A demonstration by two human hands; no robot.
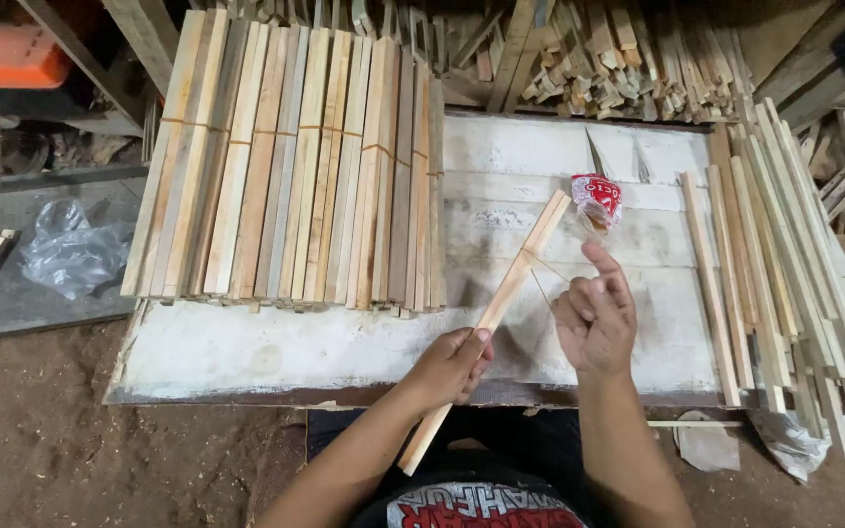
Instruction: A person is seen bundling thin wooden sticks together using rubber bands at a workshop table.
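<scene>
Pale wood fills nearly everything around my fingers. My left hand (452, 367) is clamped around a small bundle of thin sticks (501, 305), long square-edged slats of light timber held at a slant, one end down near my lap, the other rising away from me over the worktop (540, 186). My right hand (594, 318) sits just to the right of the bundle, fingers curled loosely with the forefinger raised, pinching a thin rubber band (540, 269) that stretches from the sticks to my fingertips; the band is taut and wraps the bundle about midway up.

Beyond my left fingers lies a wide row of tied stick bundles (295, 166), flat and smooth-sawn, in tones from cream to grey-brown, each cinched with a band. Right of my right fingers, loose slats (775, 264) fan out in a rough heap, their ends uneven. Just past my right forefinger sits a small red and white plastic packet (596, 198), crumpled and glossy. The worktop itself is a board of chalky, scuffed white paint. Farther off, beyond it, short offcuts (618, 59) are piled in a jumble. Far to the left, a crinkled clear plastic bag (70, 249) lies on a grey surface above the dirt floor (51, 450).
</scene>
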